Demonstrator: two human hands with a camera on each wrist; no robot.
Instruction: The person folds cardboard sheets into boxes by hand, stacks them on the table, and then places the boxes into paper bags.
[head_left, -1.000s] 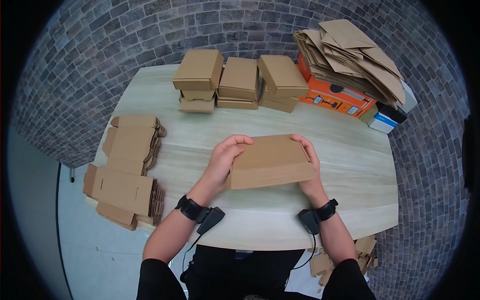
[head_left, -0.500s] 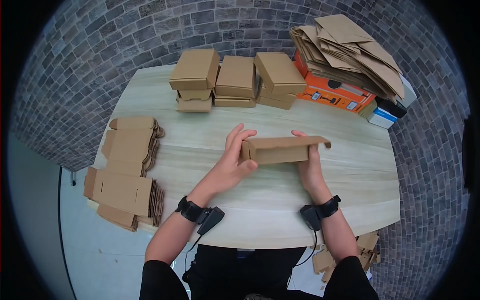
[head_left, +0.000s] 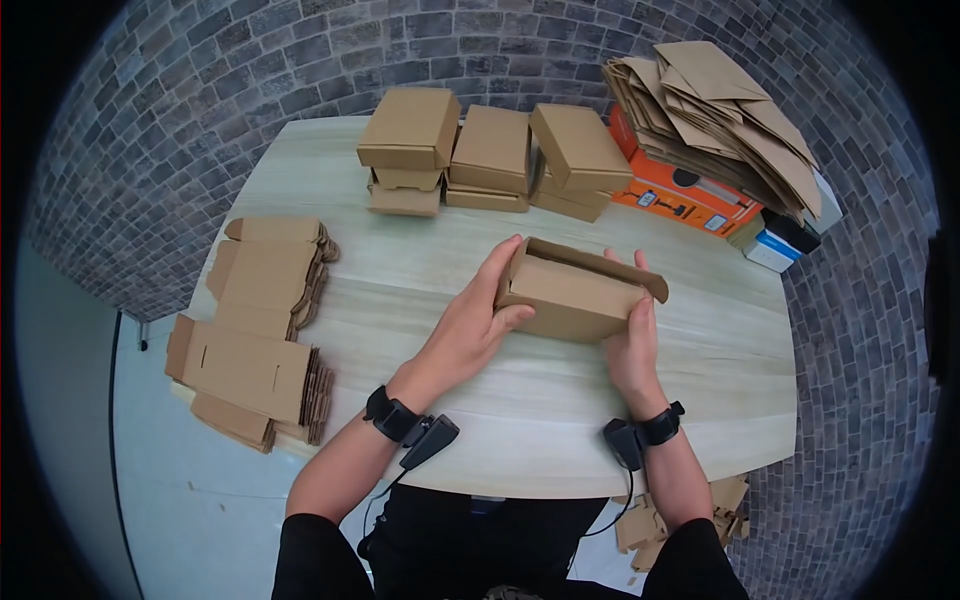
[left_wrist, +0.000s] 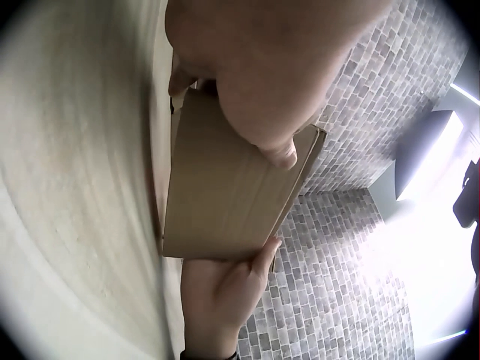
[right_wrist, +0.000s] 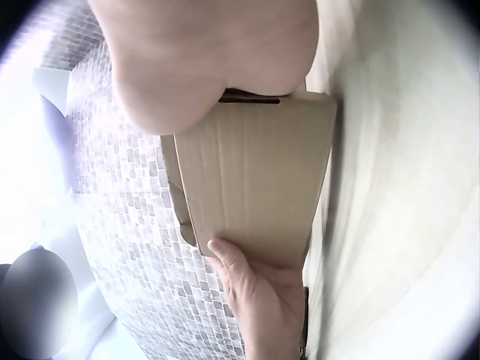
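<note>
A brown cardboard box (head_left: pixel 565 315) is held tilted over the middle of the table, a long flap standing up along its far top edge. At its left end, my left hand (head_left: pixel 468 325) grips it, thumb on the near side and fingers behind. My right hand (head_left: pixel 632 352) holds the right end, with the thumb at the near top corner and fingertips showing beyond the flap. In the left wrist view, the plain broad side of the box (left_wrist: pixel 217 187) lies between both hands. A dark slot shows under the right palm in the right wrist view.
Stacks of folded boxes (head_left: pixel 490 150) line the back of the table (head_left: pixel 420 270). Flattened cardboard blanks (head_left: pixel 250 370) lie in piles at the left. Paper bags (head_left: pixel 720 120) top an orange box (head_left: pixel 680 195) at the back right. Cardboard pieces (head_left: pixel 645 525) lie on the floor at lower right.
The box has turned from its broad face upward to standing tilted on edge, its flap now lifted. Both hands have shifted their hold on its ends and raised it slightly away from me.
</note>
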